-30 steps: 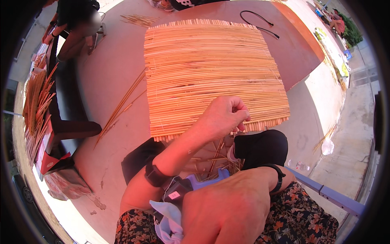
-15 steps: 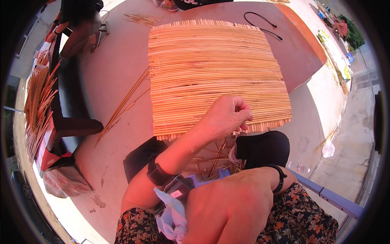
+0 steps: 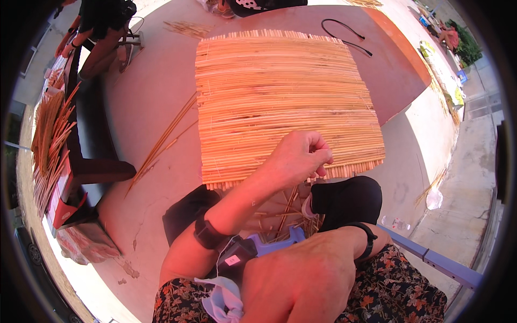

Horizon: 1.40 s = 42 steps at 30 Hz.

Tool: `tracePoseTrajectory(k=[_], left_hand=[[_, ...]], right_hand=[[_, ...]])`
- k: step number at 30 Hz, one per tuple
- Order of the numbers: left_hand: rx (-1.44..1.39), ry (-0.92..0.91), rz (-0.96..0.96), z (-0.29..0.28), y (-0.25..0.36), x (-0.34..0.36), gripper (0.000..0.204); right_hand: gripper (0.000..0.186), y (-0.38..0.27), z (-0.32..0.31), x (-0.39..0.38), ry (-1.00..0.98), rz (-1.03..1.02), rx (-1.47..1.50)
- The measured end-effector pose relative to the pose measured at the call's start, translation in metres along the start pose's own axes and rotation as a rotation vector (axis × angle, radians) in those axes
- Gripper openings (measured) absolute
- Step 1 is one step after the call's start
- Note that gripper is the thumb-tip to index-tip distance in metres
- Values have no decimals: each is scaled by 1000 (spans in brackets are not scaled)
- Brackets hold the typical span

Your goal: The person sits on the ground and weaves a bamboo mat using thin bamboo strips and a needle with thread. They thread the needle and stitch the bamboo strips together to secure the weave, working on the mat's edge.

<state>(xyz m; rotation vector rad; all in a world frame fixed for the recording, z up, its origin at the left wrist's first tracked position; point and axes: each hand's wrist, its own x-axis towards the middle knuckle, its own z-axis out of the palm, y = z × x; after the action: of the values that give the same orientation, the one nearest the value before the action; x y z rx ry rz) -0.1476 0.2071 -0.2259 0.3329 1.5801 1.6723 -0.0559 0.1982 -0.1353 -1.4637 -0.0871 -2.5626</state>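
Observation:
A mat of thin straw-coloured stalks [image 3: 285,91], laid side by side and stitched together, spreads out before me. Over its near edge is my left hand [image 3: 304,156], thumb and fingers pinched together; whatever they hold, if anything, is too small to make out. My right hand [image 3: 301,274] is close at the bottom of the view, its back toward me and its fingers out of sight. Beside it are a crumpled pale cloth [image 3: 223,301] with a thin white thread and a black box-like object [image 3: 237,253] with a small label.
Stalks lie loose on the floor between my feet, by a bluish plastic piece [image 3: 269,245]. Longer stalks [image 3: 161,145] lie left of the mat. A dark bench [image 3: 102,167] with a stalk bundle [image 3: 51,134] stands left. A black cable [image 3: 347,37] lies beyond. Another person [image 3: 105,48] is far left.
My right hand has shifted slightly down and left. The pale cloth sits lower, uncovering more of the black box-like object. My left hand keeps its pinch at almost the same spot.

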Motion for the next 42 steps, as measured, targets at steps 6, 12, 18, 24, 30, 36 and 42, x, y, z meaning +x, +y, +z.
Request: tracePoseTrajectory(k=[6,12,18,24,30,36,42], left_hand=[[-5,-5,-2,0,-2,1,15],[-3,2,-5,1,0,0,15],[8,12,-21,1,2,0,15],[-8,5,-12,1,2,-1,15],[3,6,1,1,1,0,15],[15,5,-2,1,2,0,14],[15,5,-15,1,0,1,15]], right_hand=[[68,-27,26,14,230,160,-368],[25,-44,-4,-16,29,400,-499],[63,-18,3,-9,57,181,-135],[62,-19,1,10,45,160,-101],[29,-29,-5,20,-49,168,-231],[9,-25,-3,21,-16,115,-272],[9,-39,8,11,70,234,-313]])
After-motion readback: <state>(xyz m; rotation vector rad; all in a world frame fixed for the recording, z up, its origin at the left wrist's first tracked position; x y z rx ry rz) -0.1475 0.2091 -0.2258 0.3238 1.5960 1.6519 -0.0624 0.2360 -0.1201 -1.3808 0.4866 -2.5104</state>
